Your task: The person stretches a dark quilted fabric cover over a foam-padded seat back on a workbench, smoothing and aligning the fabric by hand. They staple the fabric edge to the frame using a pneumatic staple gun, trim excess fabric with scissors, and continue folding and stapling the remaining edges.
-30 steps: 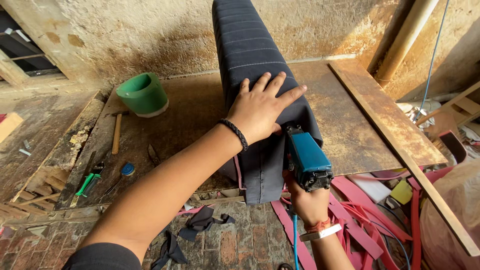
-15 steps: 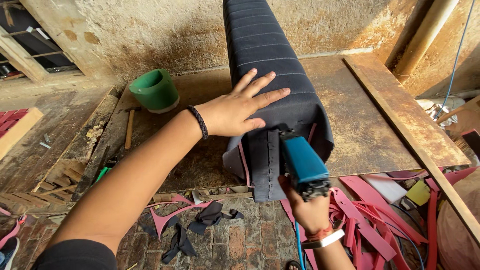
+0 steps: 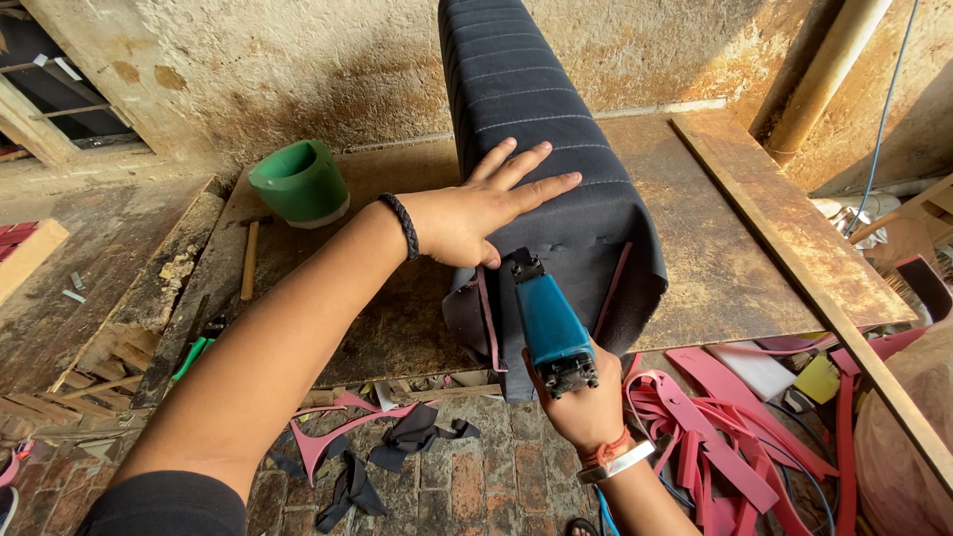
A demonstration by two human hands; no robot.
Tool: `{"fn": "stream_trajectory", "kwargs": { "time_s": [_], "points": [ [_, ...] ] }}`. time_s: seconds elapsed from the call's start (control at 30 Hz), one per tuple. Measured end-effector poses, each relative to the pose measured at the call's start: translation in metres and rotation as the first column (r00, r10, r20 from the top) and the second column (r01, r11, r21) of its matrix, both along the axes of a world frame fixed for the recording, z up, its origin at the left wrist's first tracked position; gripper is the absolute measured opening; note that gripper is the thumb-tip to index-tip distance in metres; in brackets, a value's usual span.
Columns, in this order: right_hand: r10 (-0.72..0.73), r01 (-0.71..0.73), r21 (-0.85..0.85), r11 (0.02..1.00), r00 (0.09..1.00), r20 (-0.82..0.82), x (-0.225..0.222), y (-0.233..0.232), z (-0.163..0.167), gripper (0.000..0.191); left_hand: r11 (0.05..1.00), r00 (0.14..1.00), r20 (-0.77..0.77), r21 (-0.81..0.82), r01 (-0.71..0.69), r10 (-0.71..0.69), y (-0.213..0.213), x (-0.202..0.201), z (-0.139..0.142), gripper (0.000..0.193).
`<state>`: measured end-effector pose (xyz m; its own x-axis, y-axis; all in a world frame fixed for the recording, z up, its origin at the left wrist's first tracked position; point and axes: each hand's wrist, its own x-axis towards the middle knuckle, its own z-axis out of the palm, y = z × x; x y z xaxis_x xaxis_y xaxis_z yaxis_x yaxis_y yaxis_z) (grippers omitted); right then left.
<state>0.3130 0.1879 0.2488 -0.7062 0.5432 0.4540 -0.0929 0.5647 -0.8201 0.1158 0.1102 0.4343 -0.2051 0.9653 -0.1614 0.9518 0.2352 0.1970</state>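
Seat cushion lying on workbench, left hand pressing spread fingers flat, right hand gripping blue staple gun; fabric wanting tautness, nose held square.

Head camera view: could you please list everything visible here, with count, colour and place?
Padded seat cushion: one, dark striped fabric, upright on the table.
Table: one, rusty brown, centre.
Staple gun: one, teal, against the cushion's lower edge.
Cup: one, green, table's far left.
Strips: many, pink, floor at right.
Fabric scraps: several, dark, brick floor.
Left hand: flat on the cushion, black wristband.
Right hand: gripping the staple gun.
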Motion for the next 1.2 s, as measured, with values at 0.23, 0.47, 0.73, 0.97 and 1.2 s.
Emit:
{"fn": "stream_trajectory", "kwargs": {
  "time_s": [0.23,0.47,0.73,0.97,1.2],
  "points": [
    [0.010,-0.032,-0.258,0.966,0.996,-0.086,0.026,0.008,-0.032,0.021,0.996,0.994,-0.112,0.092,0.002,0.008,0.001,0.000,-0.009,0.108],
    [-0.318,0.222,-0.387,0.895,0.926,-0.203,0.052,0.047,-0.032,0.018,0.954,0.950,-0.310,0.271,0.128,-0.039,0.054,0.006,-0.024,0.079],
    [-0.389,0.387,-0.074,0.919,0.860,-0.332,0.002,0.104,0.010,0.044,0.938,0.925,-0.274,0.147,0.312,-0.265,0.128,0.020,-0.018,0.024],
    [-0.370,0.255,-0.367,0.895,0.882,-0.291,-0.036,0.069,-0.011,0.013,0.937,0.938,-0.219,0.168,0.307,-0.268,0.120,0.020,-0.021,0.018],
    [-0.461,0.205,-0.532,0.821,0.788,-0.408,-0.064,0.043,-0.009,0.015,0.910,0.984,-0.175,0.413,0.037,0.039,0.107,0.028,-0.014,0.057]
  ]
}}
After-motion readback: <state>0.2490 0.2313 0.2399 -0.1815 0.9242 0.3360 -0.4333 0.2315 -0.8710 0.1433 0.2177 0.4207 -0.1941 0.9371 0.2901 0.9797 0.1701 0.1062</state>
